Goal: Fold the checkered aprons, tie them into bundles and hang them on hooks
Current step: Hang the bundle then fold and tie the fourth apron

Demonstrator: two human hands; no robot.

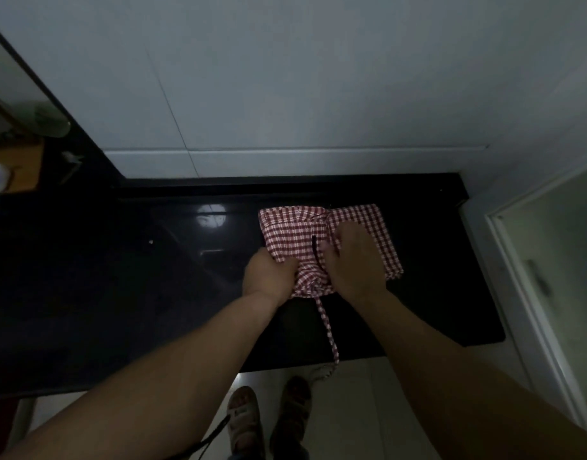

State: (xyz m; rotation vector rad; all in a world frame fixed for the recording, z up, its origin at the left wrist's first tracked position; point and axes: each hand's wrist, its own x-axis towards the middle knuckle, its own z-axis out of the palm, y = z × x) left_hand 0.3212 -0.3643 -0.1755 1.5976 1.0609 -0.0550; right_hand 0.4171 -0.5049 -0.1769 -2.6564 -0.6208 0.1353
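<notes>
folded red-and-white checkered cloth apron (295, 227): left hand (269, 277) grips its near-left edge; right hand (352, 260) atop, hold unclear; checkered strap (328, 330) trails nearward.

Left hand (269, 277) grips apron (292, 227); right hand (353, 260) likewise

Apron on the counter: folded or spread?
Folded: the checkered apron lies as a layered rectangle on the counter, one strap trailing over the edge. The left hand and right hand hold it.

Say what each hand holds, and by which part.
Left hand grips the apron at its near left edge. Right hand lies on its middle; whether it pinches cloth cannot be told.
</notes>
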